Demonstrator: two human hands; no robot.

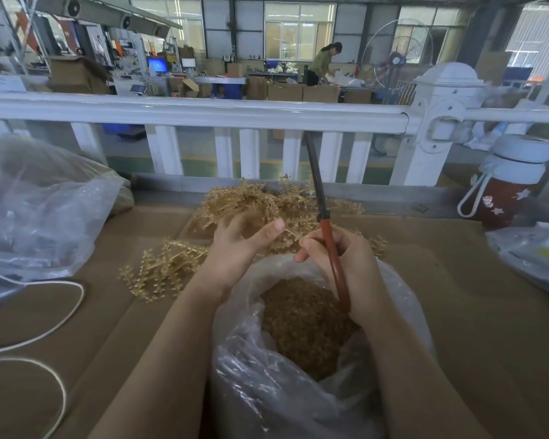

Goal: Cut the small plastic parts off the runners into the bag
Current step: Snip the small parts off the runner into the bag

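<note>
Runners (260,201) lie heaped on the bench just behind the bag (298,391), the left hand (238,245) reaching in with fingers apart and the right hand (339,261) clamped on the scissors (327,229); draw out one runner and cut over the bag mouth

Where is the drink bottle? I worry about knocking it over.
In the head view the drink bottle stands far right on the cardboard table, beside the white railing post, well clear of both hands.
</note>
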